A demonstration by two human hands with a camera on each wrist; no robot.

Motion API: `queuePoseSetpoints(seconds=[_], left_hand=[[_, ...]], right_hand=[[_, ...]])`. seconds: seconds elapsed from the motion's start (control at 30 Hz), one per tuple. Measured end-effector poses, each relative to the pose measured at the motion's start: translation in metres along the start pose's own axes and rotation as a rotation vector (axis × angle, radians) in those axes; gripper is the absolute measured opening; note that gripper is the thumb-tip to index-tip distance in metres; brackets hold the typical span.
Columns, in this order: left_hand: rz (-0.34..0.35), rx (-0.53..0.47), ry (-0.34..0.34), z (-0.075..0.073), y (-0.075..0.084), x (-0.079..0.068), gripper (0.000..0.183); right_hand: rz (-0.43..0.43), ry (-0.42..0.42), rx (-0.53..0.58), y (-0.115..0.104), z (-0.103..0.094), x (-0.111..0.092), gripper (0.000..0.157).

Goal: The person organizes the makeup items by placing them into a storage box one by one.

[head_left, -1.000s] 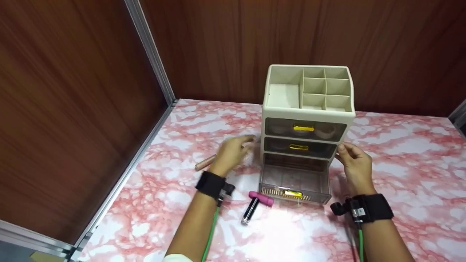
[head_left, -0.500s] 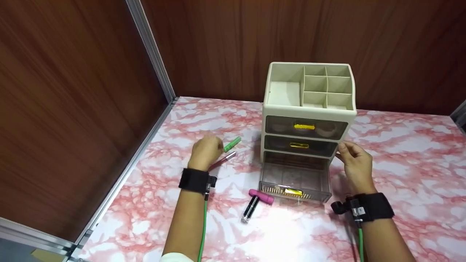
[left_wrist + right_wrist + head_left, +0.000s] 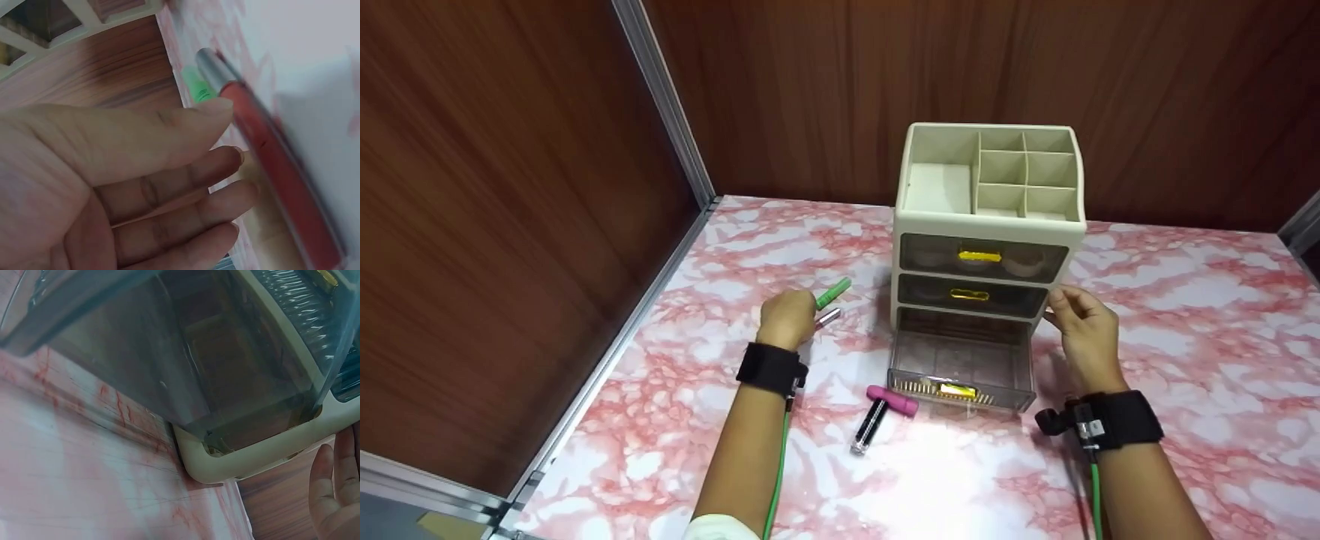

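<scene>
In the head view my left hand [image 3: 787,319] is at the left of the table, beside a green tube [image 3: 833,293] and a lip gloss tube [image 3: 828,319] with a silver cap. Seen from the left wrist, the thumb tip meets the edge of the red lip gloss tube [image 3: 264,152]; the fingers are loosely bent, and a beige tube [image 3: 269,211] lies behind their tips. My right hand [image 3: 1086,330] rests against the right side of a cream drawer organizer [image 3: 988,225]. Its fingers [image 3: 323,484] reach along that side. The organizer's bottom drawer [image 3: 960,356] is pulled out.
A pink tube [image 3: 892,400] lies before the drawer, with a black tube [image 3: 870,425] against it. Round items show dimly behind the shut top drawer's front [image 3: 930,251]. Wood-look panels [image 3: 810,97] bound the marbled table [image 3: 660,420] at the back and left.
My left hand has moved left from beside the organizer to the tubes, uncovering the green one and the silver cap. The right hand stays at the organizer's side.
</scene>
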State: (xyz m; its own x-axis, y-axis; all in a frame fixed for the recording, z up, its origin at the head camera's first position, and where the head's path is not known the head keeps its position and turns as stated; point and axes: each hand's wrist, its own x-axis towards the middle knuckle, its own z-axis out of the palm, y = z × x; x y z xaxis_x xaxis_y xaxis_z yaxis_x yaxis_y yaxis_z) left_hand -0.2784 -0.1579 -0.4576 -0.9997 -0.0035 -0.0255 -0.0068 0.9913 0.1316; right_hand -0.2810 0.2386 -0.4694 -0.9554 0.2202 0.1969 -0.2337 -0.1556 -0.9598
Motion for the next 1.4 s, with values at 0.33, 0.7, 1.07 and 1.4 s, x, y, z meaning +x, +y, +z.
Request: queuePoseSetpoints(seconds=[0.33, 0.7, 1.07, 1.4], left_hand=[[0.029, -0.003, 0.018, 0.009, 0.005, 0.000, 0.018], [0.166, -0.122, -0.047, -0.002, 0.009, -0.004, 0.005], [0.420, -0.241, -0.005, -0.040, 0.034, -0.023, 0.018], [0.523, -0.287, -0.027, -0.048, 0.041, -0.031, 0.030]], right_hand=[[-0.019, -0.003, -0.005, 0.006, -0.002, 0.002, 0.017], [0.014, 0.000, -0.020, 0.003, -0.002, -0.001, 0.016], [0.001, -0.015, -0.048, 0.004, -0.003, 0.000, 0.017], [0.009, -0.004, -0.020, 0.004, -0.002, -0.001, 0.018]])
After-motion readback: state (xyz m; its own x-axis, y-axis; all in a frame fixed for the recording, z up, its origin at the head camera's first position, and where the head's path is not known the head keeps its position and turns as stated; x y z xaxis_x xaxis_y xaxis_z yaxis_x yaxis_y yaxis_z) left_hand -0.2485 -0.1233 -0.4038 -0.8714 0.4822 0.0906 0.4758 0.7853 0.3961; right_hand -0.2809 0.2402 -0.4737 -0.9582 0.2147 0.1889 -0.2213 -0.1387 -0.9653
